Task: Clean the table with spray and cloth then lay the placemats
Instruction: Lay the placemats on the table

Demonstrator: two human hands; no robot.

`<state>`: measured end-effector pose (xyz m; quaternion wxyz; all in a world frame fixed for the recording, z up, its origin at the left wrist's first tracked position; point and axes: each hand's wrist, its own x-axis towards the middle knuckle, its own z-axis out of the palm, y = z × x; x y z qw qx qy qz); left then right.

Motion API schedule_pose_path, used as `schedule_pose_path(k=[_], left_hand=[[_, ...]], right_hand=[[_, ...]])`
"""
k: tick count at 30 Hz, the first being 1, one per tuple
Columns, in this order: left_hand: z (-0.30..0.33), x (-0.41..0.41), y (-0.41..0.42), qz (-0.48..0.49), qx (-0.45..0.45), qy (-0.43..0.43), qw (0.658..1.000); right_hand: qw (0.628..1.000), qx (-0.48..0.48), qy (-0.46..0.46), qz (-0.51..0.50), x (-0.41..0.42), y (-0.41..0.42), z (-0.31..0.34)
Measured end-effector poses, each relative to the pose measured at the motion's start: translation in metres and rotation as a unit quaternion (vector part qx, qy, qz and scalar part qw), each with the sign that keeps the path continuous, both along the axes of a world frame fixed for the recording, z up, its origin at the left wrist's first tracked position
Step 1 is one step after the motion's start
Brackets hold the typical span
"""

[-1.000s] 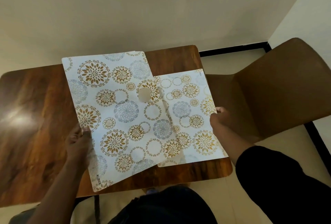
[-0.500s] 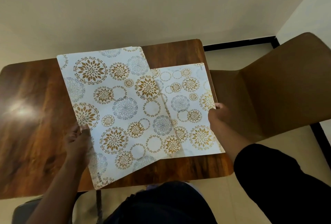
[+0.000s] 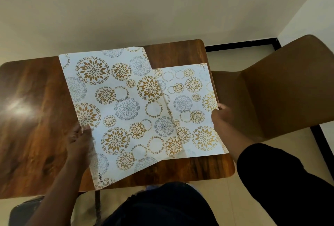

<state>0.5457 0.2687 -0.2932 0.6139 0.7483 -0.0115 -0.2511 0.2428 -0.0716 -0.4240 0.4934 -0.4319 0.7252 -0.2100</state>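
Two white placemats with gold and grey flower circles lie overlapping on the dark wooden table (image 3: 32,117). The left placemat (image 3: 112,110) sits on top, turned a little, its near corner reaching the table's front edge. My left hand (image 3: 79,140) pinches its left edge. Partly under it lies the right placemat (image 3: 195,103), squared to the table's right side. My right hand (image 3: 221,117) grips this one's right edge, thumb on top. No spray bottle or cloth is in view.
A brown chair (image 3: 271,95) stands right of the table, its seat close to the table's right edge. A cream wall runs behind the table. A dark seat (image 3: 23,213) shows at the lower left. My dark-clothed legs are below the front edge.
Both placemats have settled flatter on the table. The top left one has shifted a little away from me, and the light spot seen on it a second ago is gone. Both hands keep their hold.
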Motion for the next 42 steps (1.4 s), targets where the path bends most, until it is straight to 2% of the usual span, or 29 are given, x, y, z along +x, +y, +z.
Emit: schedule_pose_path(k=[12, 27, 37, 42], left_hand=[[0.004, -0.001, 0.003, -0.008, -0.008, -0.003, 1.0], [-0.004, 0.0, 0.008, -0.021, -0.005, 0.0, 1.0], [-0.004, -0.005, 0.012, -0.027, -0.023, -0.022, 0.999], [-0.011, -0.002, 0.019, -0.04, -0.032, -0.022, 0.998]], right_hand=[[0.999, -0.002, 0.037, 0.015, -0.004, -0.005, -0.011], [0.998, -0.003, 0.032, 0.046, -0.008, -0.005, -0.011], [0.978, -0.068, 0.155, 0.119, -0.012, 0.003, -0.009], [0.97, -0.058, 0.194, 0.138, -0.011, 0.004, -0.001]])
